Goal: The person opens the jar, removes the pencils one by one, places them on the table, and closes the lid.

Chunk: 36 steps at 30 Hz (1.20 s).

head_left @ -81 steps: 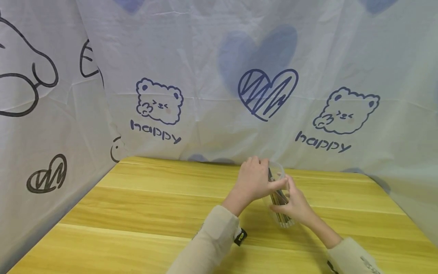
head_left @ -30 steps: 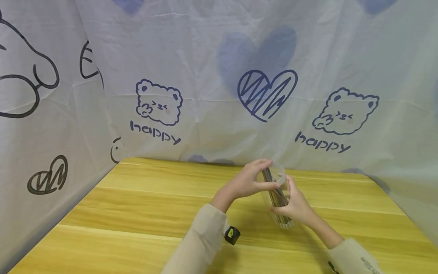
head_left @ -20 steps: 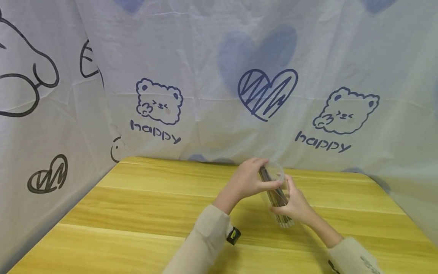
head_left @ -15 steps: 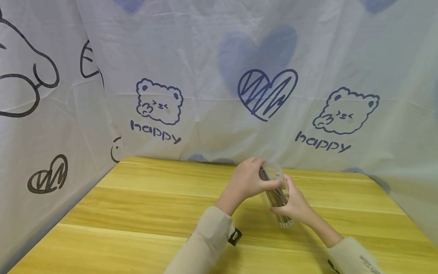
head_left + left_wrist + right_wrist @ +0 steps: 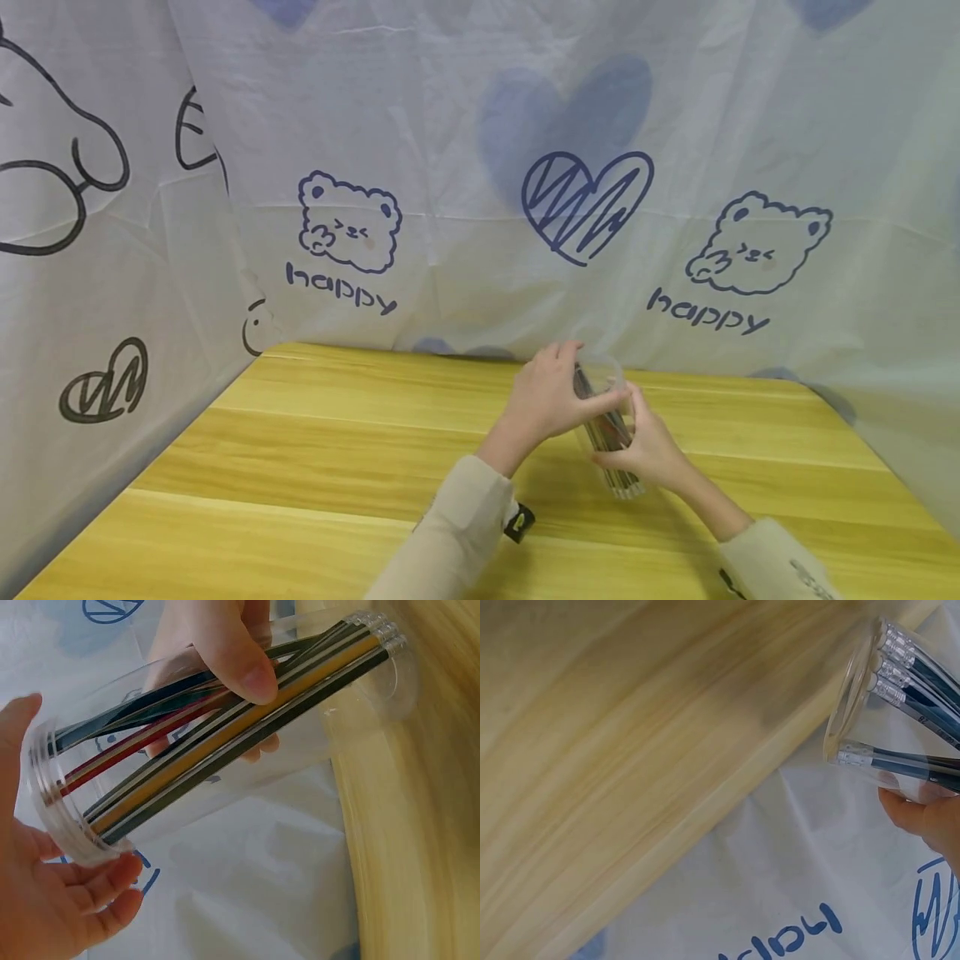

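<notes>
A clear plastic tube (image 5: 322, 746) with a round cap (image 5: 75, 844) at its top end is held tilted above the table, its base low and toward me. Several pencils (image 5: 225, 746) lie inside, red, yellow and dark ones, their eraser ends at the base. My left hand (image 5: 543, 396) spans the cap, thumb on the near side and fingertips on the far side. Lower down, my right hand (image 5: 651, 446) grips the tube's body, its thumb (image 5: 244, 664) lying across the pencils. In the right wrist view only part of that hand shows, beside the base.
The wood-grain table (image 5: 300, 450) stretches out below both hands. A white cloth (image 5: 450, 250) with blue drawings hangs close behind the table's far edge. Another stretch of cloth (image 5: 180, 292) borders the left side. A small black device (image 5: 519, 523) sits at the left cuff.
The left hand has turned on the cap, first toward the left, then back to the right, its wrist swinging with it. The right hand and the tube have stayed nearly still.
</notes>
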Each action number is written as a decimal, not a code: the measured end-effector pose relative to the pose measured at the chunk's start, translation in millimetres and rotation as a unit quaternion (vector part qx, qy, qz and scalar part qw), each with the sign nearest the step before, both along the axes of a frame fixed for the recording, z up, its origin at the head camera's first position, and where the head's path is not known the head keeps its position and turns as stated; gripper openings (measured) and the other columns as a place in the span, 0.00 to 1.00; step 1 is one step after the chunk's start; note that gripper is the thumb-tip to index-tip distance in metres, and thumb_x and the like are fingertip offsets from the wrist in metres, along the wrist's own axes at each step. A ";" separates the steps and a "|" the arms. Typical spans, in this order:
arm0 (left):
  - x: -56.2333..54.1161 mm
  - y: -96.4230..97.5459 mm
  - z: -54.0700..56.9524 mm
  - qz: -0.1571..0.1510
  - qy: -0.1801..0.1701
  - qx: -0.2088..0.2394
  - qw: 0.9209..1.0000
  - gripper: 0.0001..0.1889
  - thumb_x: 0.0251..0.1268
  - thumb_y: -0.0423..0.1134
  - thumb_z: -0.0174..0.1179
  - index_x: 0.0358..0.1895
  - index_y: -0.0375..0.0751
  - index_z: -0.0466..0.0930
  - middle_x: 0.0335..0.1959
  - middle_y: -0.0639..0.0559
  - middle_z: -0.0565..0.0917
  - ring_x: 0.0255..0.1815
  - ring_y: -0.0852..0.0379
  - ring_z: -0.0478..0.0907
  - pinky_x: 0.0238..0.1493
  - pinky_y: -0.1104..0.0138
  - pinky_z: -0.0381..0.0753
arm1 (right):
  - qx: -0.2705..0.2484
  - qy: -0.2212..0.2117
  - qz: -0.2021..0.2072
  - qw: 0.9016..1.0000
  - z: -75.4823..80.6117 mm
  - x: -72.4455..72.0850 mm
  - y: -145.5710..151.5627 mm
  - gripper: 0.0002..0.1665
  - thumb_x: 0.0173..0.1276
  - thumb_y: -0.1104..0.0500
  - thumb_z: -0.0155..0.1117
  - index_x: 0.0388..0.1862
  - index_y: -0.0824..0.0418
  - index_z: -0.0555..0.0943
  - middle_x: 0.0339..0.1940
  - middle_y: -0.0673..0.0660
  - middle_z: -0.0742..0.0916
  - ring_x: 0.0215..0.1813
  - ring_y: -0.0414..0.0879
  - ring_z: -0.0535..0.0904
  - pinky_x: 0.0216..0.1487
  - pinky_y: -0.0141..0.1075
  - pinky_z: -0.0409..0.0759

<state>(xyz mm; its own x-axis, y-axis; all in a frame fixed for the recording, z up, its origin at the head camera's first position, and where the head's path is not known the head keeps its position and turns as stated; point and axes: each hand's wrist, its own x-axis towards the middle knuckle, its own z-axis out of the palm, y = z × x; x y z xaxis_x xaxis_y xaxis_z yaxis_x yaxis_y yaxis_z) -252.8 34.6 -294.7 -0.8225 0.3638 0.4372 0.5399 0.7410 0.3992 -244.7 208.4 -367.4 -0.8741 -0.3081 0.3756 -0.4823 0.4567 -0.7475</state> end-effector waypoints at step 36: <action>6.7 3.6 2.3 0.094 0.020 -0.001 0.995 0.34 0.36 0.75 0.51 0.25 0.43 0.71 0.20 0.54 0.70 0.21 0.58 0.67 0.19 0.71 0.66 | 0.021 0.038 0.016 0.999 -1.9 -3.2 1.8 0.55 0.41 0.64 0.75 0.63 0.64 0.52 0.61 0.70 0.64 0.56 0.67 0.65 0.47 0.58 0.70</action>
<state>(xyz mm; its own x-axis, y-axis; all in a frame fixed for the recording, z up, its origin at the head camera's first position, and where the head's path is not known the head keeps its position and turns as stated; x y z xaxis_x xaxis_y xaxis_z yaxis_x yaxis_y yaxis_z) -246.1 38.2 -292.4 -0.8582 0.2053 0.4704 0.4063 0.8318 0.3782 -247.9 210.2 -369.3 -0.8331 -0.3515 0.4270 -0.5515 0.4701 -0.6891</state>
